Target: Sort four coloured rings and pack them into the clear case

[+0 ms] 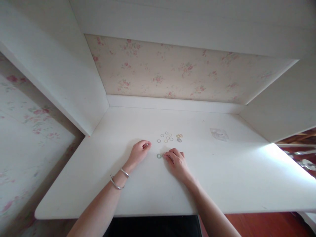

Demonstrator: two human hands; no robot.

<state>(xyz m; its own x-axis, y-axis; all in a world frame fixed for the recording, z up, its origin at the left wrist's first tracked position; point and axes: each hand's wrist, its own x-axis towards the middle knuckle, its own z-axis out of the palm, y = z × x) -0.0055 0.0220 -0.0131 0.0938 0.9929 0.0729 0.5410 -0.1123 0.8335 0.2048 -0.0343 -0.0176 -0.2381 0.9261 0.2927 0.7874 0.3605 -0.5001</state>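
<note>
Several thin rings [162, 135], silver and gold in colour, lie spread over the white tabletop [138, 191] beyond my hands. Small overlapping clusters of gold rings [181, 135] and silver rings [179, 140] sit just to their right. My left hand [139, 151] rests left of the rings, thumb and fingers pinched together; whatever is in the pinch is too small to make out. Nearer to me lies a green ring [157, 156]. Beside it, my right hand [176, 162] has its fingertips closed at the table on what looks like another green ring [162, 155], mostly hidden.
A clear plastic bag [219, 134] lies flat on the right side of the table. White panels [91, 72] enclose the table at the left and right, with a low ledge [172, 102] at the back. A black seat [155, 226] shows below the front edge.
</note>
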